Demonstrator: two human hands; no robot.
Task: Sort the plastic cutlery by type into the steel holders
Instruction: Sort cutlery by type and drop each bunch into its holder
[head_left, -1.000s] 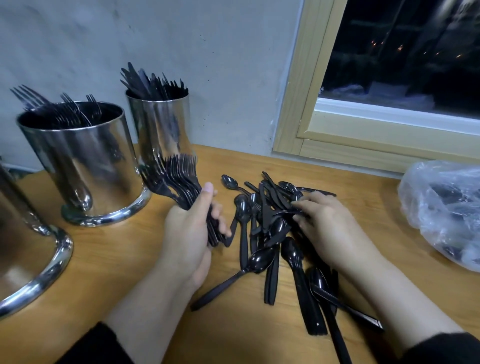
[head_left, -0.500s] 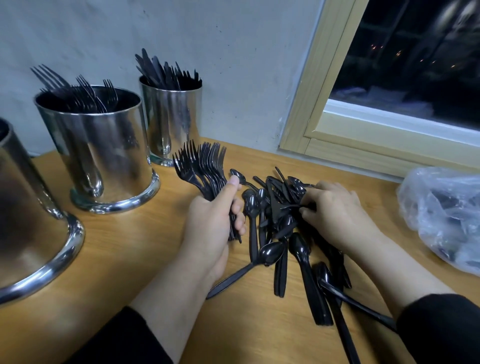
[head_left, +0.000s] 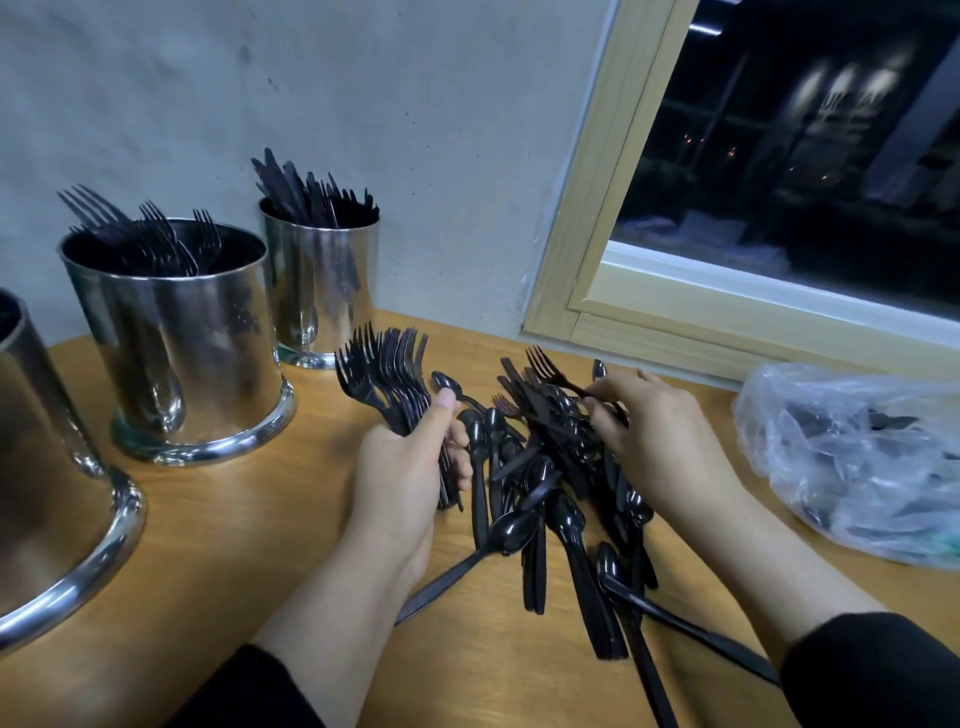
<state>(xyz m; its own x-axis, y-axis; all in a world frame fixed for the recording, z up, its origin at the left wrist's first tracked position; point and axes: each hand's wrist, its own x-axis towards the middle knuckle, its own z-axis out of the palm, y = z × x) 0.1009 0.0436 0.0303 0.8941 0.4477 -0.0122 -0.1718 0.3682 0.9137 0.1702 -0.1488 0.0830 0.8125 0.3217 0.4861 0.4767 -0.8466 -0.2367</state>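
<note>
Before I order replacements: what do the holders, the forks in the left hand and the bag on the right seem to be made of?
Fork holder: looks like polished steel, with mirror-like reflections of the cutlery.
Bundle of forks gripped by the left hand: apparently glossy black plastic, thin, with soft highlights.
Bag: thin clear plastic film, crinkled, dark cutlery showing through.

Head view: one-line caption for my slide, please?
Left hand grips a fork bundle while right hand pinches a single fork above the cutlery pile.
</note>
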